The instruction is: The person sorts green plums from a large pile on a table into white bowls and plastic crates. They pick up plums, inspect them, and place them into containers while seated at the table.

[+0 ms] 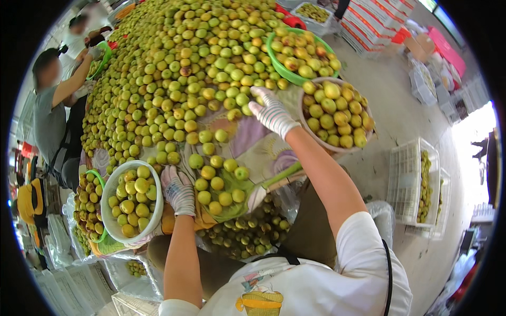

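Note:
My left hand (178, 192), in a striped knit glove, rests palm down on the patterned cloth (253, 142), beside a white plastic basket (159, 201) of yellow-green fruits. No fruit shows in its grasp. My right hand (273, 114), gloved alike, reaches to the near edge of a large heap of round green fruits (170, 79). Its thumb and fingers are apart, close to a few fruits and holding none that I can see. Between my hands, a loose group of fruits (217, 183) lies on green cloth near the table edge.
Right of my right hand stand a pale basin (302, 118) and a green basket (272, 55), both full. A green-rimmed basket (103, 233) holds browner fruits at left. More fruits (245, 235) lie below the edge. Crates (403, 181) stand on the floor; co-workers (51, 110) sit at left.

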The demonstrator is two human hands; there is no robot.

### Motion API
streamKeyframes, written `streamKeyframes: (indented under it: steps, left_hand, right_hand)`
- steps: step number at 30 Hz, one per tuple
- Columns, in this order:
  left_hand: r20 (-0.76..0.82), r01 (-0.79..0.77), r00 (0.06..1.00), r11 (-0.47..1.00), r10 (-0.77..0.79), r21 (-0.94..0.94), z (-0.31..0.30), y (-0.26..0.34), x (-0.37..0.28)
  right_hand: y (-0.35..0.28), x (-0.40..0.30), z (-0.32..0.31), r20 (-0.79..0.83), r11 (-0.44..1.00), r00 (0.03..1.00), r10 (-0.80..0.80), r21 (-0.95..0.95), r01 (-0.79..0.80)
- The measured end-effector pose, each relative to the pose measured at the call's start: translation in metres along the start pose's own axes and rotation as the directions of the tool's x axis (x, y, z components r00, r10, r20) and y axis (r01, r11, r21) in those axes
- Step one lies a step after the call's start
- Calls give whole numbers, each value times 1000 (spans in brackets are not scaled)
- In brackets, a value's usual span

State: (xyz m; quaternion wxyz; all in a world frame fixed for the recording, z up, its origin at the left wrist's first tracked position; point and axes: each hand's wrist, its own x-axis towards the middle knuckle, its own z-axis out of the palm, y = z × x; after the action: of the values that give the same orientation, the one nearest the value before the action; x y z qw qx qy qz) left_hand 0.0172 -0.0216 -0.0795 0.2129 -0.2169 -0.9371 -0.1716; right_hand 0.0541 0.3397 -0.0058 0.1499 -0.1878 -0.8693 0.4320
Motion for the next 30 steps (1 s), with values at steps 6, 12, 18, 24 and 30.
streamKeyframes:
  steps: [6,12,18,24,30]
  left_hand:
    - [8,41,999,999,-42,33,-8,9,3]
    - [36,62,997,998,-63,25,-8,10,5]
    - [45,74,996,997,-73,-18,-7,7,7]
    - [64,76,995,997,-76,-6,-12,13,10]
    - [58,85,995,996,-83,-27,-11,10,8]
  right_hand:
    - [4,79,27,-71,831,940,334,-449,-329]
    - [-24,29,69,318,742,941,-116,-603,295]
    - [-58,-6,71,434,827,821,-372,-246,505]
    - [30,105,24,-167,904,982,84,-402,-146]
    - [18,121,34,13,807,990,139,-580,-106]
